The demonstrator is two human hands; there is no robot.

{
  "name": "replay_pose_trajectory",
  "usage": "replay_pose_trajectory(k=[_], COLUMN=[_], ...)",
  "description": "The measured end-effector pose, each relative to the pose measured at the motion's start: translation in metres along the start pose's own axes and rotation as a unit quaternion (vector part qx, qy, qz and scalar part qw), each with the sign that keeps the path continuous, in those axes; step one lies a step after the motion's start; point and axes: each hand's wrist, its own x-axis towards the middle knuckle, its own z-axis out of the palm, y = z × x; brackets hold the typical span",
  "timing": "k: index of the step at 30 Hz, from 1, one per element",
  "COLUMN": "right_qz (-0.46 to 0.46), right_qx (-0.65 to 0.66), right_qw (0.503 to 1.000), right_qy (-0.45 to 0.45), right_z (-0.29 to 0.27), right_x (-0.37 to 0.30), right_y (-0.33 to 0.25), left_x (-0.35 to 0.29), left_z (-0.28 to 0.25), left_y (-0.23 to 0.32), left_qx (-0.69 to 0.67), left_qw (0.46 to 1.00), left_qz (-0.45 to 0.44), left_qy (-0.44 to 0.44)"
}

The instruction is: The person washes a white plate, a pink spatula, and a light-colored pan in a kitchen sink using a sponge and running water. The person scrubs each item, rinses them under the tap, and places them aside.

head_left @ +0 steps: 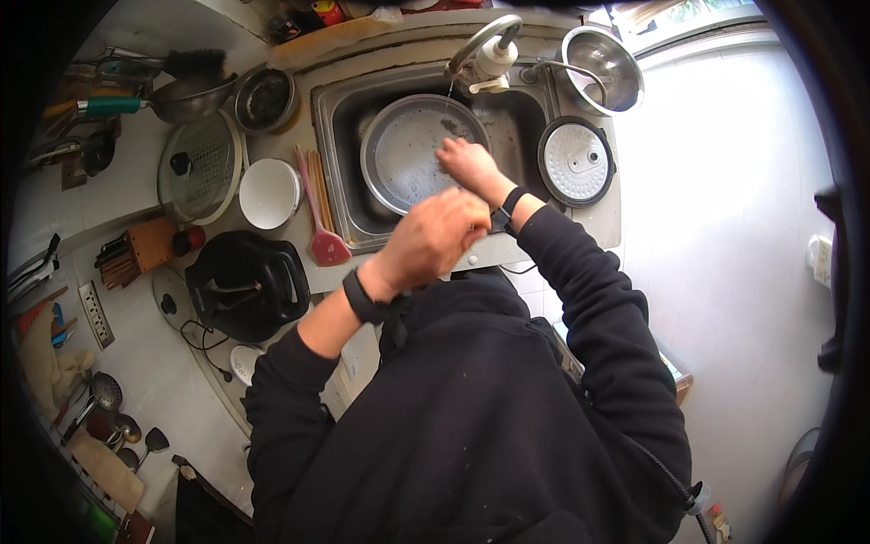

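We see the round grey metal pan (412, 154) lying in the steel sink (344, 127), its open face turned up toward us; being round, it shows no long axis. Our right hand (467, 163) reaches into the pan at its right side, the fingers (450, 148) spread loosely and pressed on the wet inner surface, holding nothing that we can make out. Our left hand (435, 236) hovers nearer to us, over the front rim of the sink; its fingers are curled in, and whether they grip anything we cannot tell. Above the right fingers the curved metal tap (480, 45) lets a thin stream fall toward the pan. To the right of the right fingers, a white round cooker lid (575, 161) rests on the worktop (607, 222). To the left of the left fingers, a red spatula (322, 236) and a white bowl (268, 192) lie beside the sink.
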Motion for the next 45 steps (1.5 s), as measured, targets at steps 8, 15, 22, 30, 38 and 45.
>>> replay_pose_trajectory(k=[8,15,22,30,38,45], right_qz=[-0.124,-0.115,-0.064,0.274,0.244,0.325], right_qx=[-0.020,-0.053,0.075,0.268,0.267,0.619], right_qw=[0.992,0.992,0.985,0.901,0.893,0.673], right_qy=[-0.005,-0.022,0.143,0.202,0.268,0.242], right_z=[-0.020,-0.045,-0.008,-0.024,-0.048,-0.033], right_x=[-0.007,-0.005,-0.017,0.025,0.035,0.044], right_y=[-0.067,-0.085,-0.066,-0.003,-0.022,-0.020], left_x=[0.041,0.022,0.012,-0.084,-0.079,-0.076], left_z=[0.027,0.058,0.053,0.092,0.121,0.107], left_y=[-0.068,-0.077,-0.077,-0.043,-0.054,-0.056], left_qx=[0.027,-0.021,0.063,-0.373,-0.498,-0.462], left_qw=[0.988,0.973,0.989,0.779,0.694,0.713], left_qz=[-0.098,-0.145,-0.080,-0.489,-0.508,-0.523], left_qy=[-0.117,-0.179,-0.104,0.123,0.113,0.067])
